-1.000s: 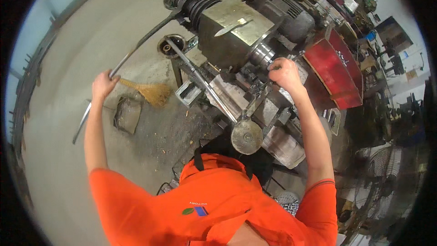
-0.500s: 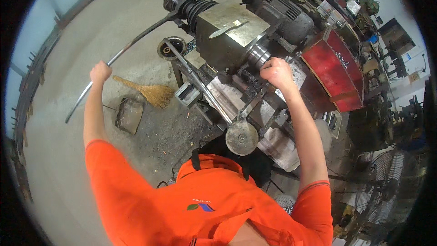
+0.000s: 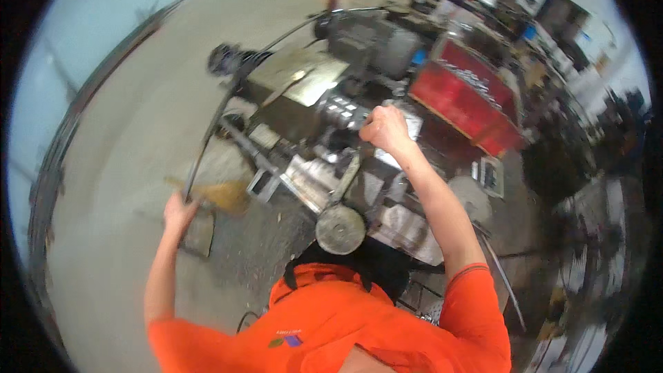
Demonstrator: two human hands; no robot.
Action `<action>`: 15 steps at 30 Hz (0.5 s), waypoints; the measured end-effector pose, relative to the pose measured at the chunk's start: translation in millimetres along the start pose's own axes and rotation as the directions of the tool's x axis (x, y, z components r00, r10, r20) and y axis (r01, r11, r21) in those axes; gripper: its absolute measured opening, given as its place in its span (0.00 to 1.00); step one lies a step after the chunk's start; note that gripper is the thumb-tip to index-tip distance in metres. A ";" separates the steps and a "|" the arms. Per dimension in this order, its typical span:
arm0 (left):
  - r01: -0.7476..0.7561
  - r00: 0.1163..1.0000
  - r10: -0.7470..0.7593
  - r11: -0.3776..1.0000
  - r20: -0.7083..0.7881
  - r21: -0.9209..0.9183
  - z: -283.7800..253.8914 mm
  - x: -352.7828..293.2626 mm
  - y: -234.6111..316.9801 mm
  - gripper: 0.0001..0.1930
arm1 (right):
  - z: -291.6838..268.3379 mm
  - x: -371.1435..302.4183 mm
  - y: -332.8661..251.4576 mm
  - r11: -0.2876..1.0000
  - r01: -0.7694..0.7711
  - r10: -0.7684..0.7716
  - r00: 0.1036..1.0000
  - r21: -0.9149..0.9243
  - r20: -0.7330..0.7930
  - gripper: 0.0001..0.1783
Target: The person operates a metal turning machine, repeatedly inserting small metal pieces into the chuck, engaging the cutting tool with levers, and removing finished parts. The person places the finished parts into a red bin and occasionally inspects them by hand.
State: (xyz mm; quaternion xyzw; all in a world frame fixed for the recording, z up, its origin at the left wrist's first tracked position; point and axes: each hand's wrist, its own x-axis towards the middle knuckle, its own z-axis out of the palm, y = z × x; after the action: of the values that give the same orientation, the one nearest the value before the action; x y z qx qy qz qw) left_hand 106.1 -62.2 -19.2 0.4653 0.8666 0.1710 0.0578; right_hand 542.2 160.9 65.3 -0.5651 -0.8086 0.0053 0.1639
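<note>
My left hand [image 3: 181, 213] is closed around a long metal lever bar [image 3: 210, 130], which runs up to the far left end of a lathe-like machine's headstock [image 3: 286, 114]. At the right end of that headstock sits a shiny round metal spindle nose [image 3: 338, 110]. My right hand [image 3: 385, 128] is closed with fingers curled at the front of this spindle; whatever it pinches is hidden behind the fingers. Below lies the machine's slide area, with a round grey disc-shaped handle [image 3: 340, 229] nearest my body and a long steel rod [image 3: 276, 169] slanting across to its left.
A red metal bin [image 3: 456, 100] holding small metal parts stands right of the spindle. On the floor at left are a straw broom [image 3: 224, 195] and a dustpan [image 3: 199, 235]. A motor [image 3: 387, 45] sits behind the headstock. Cluttered equipment lines the right side.
My left hand has pulled the lever bar down, nearer to my body. My right hand stays by the spindle. The whole view has shifted and is blurred by motion.
</note>
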 end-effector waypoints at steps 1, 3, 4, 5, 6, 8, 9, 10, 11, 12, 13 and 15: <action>0.010 0.967 0.016 0.995 0.256 -0.100 -9.1 14.5 -5.6 0.22 | -15.6 -4.2 12.1 0.998 -0.030 0.030 1.000 0.056 -0.001 0.13; -0.045 0.925 0.078 0.994 0.373 -0.098 -19.0 29.3 -12.5 0.18 | -59.0 -12.3 35.1 0.994 -0.106 0.108 0.993 0.037 -0.038 0.11; -0.012 0.918 0.092 0.979 0.386 -0.205 -12.9 41.9 -13.2 0.17 | -73.3 -10.9 52.4 0.987 -0.140 0.145 0.987 0.075 -0.070 0.12; 0.026 0.910 0.105 0.951 0.401 -0.307 -4.2 55.7 -11.1 0.15 | -88.5 -7.7 70.5 0.979 -0.169 0.181 0.978 0.114 -0.101 0.14; 0.054 0.893 0.140 0.910 0.428 -0.411 7.8 70.6 0.1 0.13 | -92.5 -13.3 101.7 0.997 -0.075 0.082 0.935 0.036 -0.346 0.21; 0.142 0.864 0.209 0.772 0.458 -0.619 14.8 84.3 15.0 0.11 | -106.1 -18.2 121.6 0.997 -0.075 0.074 0.885 0.018 -0.459 0.31; 0.196 0.849 0.241 0.683 0.470 -0.704 18.9 88.5 19.1 0.10 | -109.1 -23.1 126.4 0.997 -0.072 0.044 0.834 -0.029 -0.549 0.33; 0.102 0.871 0.290 0.684 0.397 -0.723 26.4 91.3 16.2 0.12 | -109.2 -33.0 130.7 1.000 -0.008 0.019 0.834 0.023 -0.551 0.33; 0.101 0.880 0.282 0.677 0.383 -0.729 32.4 91.4 12.9 0.12 | -109.2 -45.8 133.9 0.996 0.056 -0.007 0.832 0.072 -0.555 0.33; 0.101 0.884 0.275 0.677 0.378 -0.729 31.1 87.6 16.9 0.13 | -108.0 -63.0 138.1 0.993 0.064 -0.006 0.861 0.096 -0.508 0.32; 0.102 0.891 0.260 0.684 0.372 -0.723 27.8 85.0 14.2 0.14 | -106.0 -82.7 133.7 0.985 0.032 0.053 0.882 0.171 -0.469 0.30; 0.113 0.898 0.228 0.707 0.376 -0.698 28.4 87.5 4.8 0.17 | -90.6 -127.0 149.2 0.980 -0.048 0.129 0.892 0.193 -0.434 0.27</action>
State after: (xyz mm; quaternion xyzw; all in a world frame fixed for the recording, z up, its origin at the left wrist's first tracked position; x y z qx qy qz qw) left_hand 68.2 19.4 -38.8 0.4610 0.6837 0.3819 0.4173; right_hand 741.9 82.5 89.2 -0.5708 -0.7195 -0.0444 0.3931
